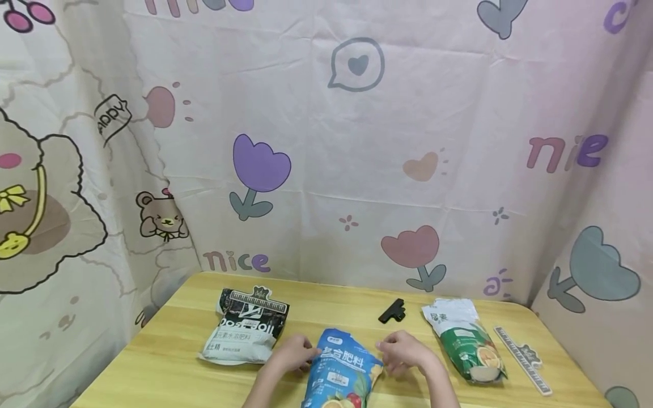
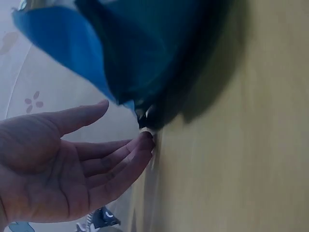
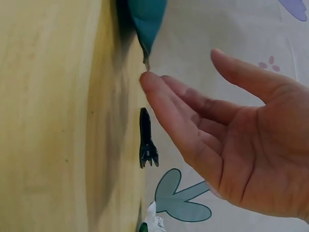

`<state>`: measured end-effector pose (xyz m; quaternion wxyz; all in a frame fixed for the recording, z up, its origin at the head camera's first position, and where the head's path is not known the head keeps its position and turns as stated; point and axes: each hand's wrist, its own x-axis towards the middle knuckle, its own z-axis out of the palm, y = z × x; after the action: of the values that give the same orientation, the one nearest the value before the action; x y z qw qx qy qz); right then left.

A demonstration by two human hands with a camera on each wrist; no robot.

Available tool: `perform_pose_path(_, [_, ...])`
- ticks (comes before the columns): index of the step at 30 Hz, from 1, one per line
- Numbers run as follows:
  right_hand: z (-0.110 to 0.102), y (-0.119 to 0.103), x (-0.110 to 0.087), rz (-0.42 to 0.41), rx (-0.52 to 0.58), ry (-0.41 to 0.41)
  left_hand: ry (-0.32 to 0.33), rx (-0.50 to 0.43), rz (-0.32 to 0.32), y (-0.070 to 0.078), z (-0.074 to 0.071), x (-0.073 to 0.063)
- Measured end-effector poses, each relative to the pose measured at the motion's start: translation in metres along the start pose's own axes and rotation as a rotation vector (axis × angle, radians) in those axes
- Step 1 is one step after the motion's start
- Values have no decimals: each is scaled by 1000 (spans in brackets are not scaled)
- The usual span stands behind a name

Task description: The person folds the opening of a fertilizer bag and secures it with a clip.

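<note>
A blue fertilizer bag with fruit printed on it lies at the table's front, between both hands. My left hand is at the bag's left edge; in the left wrist view its thumb stands apart from loosely bent fingers, with the blue bag just beyond the fingertips. On the other side, my right hand has its fingertips close to the bag's right edge. The right wrist view shows these fingers extended, thumb raised, nothing gripped, beside the bag's corner.
Behind the right hand lies a black clip. A black-and-white bag with a ruler-like clip along its top lies left. To the right are a green-and-white bag and another ruler-like clip. A printed curtain hangs behind the table.
</note>
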<state>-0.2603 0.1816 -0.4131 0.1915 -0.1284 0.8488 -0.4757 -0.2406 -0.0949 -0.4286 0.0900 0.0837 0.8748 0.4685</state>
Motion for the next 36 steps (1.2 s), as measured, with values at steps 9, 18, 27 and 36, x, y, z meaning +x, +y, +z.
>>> perform_pose_path(9, [10, 2, -1, 78, -57, -49, -24, -89, -73, 0, 6, 6])
perform_pose_path(18, [9, 5, -1, 70, -8, -71, 16, -112, -82, 3, 11, 7])
perform_pose_path(27, [5, 9, -2, 44, 17, -36, 20, -189, -49, -1, 13, 9])
perform_pose_path(36, [-1, 3, -3, -31, 54, 118, 143, -253, -28, 5, 18, 15])
